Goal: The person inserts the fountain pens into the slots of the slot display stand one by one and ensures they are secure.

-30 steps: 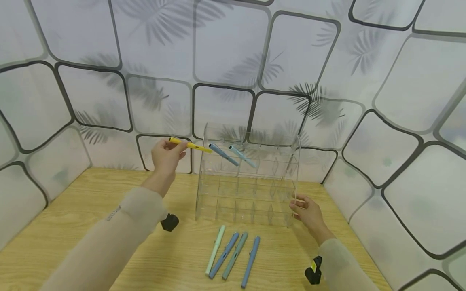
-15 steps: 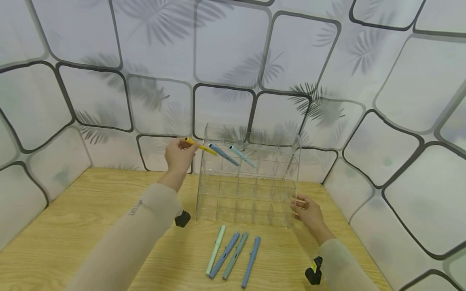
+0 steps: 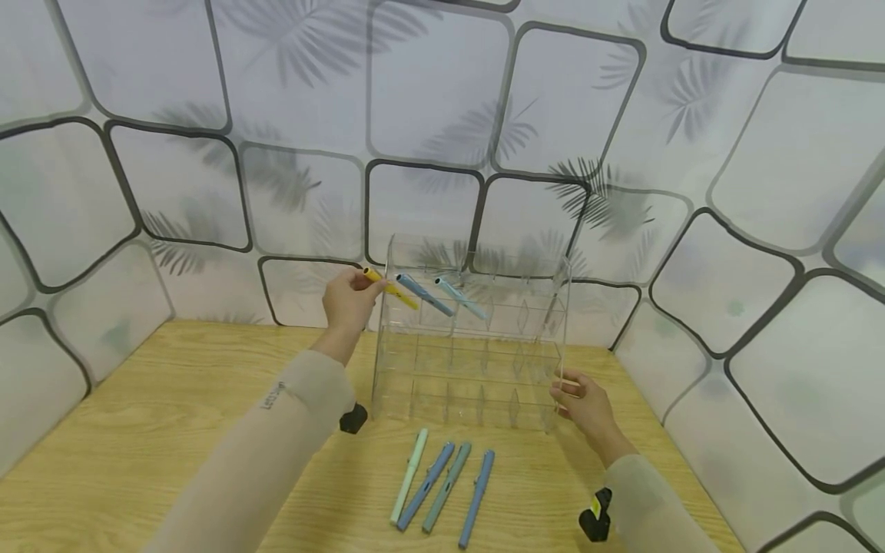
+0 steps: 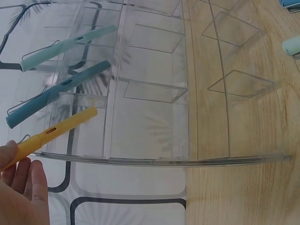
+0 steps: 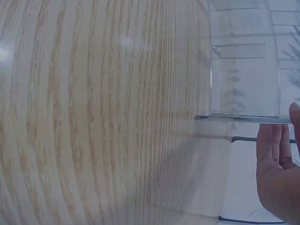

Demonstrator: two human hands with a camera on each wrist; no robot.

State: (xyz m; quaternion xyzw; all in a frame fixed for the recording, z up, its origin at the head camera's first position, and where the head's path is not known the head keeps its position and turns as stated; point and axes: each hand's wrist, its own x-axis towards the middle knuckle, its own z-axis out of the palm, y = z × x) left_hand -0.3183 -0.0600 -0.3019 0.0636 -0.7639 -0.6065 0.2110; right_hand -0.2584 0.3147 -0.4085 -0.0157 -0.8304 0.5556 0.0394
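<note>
The yellow pen [image 4: 68,125] is at the far left of the clear rack [image 4: 164,162], tilted, its lower end over the leftmost part of the top tier. Whether that end touches the rack, I cannot tell. The left hand [image 3: 348,302] pinches it near the clip end between thumb and fingers, presumably so the other end stays unobstructed. Just to its right, a blue pen [image 3: 425,294] and a light blue pen [image 3: 462,298] lean in the same tier at a similar slant, likely set by the compartments.

At the rack's right side, the right hand [image 3: 584,401] grips the side panel between thumb and fingers, apparently to steady it.

Nearer, on the wooden worktop [image 3: 207,399], lie a pale green pen [image 3: 409,478], a mid-blue pen [image 3: 426,485], a grey-green pen [image 3: 447,488] and, slightly apart on the right, another blue one [image 3: 477,499], all with clip ends toward the rack, perhaps for easy picking. Beyond stands a patterned backdrop [image 3: 435,92].
</note>
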